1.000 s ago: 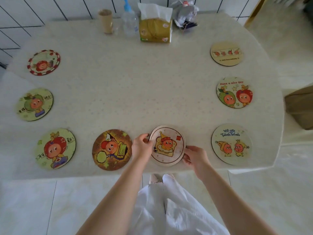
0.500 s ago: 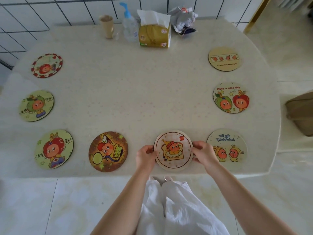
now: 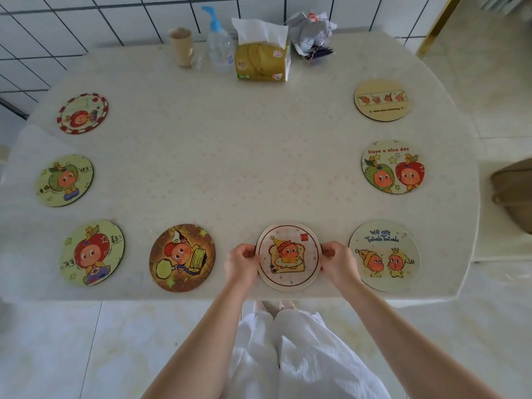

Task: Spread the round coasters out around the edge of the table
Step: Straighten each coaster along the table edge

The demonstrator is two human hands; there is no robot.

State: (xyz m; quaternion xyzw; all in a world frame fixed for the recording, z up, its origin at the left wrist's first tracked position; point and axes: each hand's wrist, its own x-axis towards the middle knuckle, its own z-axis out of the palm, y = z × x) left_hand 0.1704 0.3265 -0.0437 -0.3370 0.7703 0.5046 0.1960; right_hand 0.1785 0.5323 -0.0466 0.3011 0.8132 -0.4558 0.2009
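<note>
Several round cartoon coasters lie around the cream table (image 3: 244, 174). My left hand (image 3: 241, 263) and my right hand (image 3: 336, 262) pinch the two sides of the toast coaster (image 3: 288, 256), which lies flat near the front edge. A brown coaster (image 3: 182, 257) sits to its left and the "We are" coaster (image 3: 384, 254) to its right, partly under my right hand. Along the left edge lie three coasters, such as the red-rimmed one (image 3: 83, 113). The right edge holds the "Have a nice day" coaster (image 3: 393, 167) and a tan one (image 3: 382, 99).
At the table's back stand a paper cup (image 3: 181, 46), a pump bottle (image 3: 220, 47), a yellow tissue pack (image 3: 262, 60) and a crumpled bag (image 3: 311, 33). A brown seat (image 3: 515, 194) is beyond the right edge. Tiled floor lies below the front edge.
Both hands slid the toast coaster rightward along the front edge, closer to the "We are" coaster, and straightened it. My right hand shifted from its lower rim to its right side.
</note>
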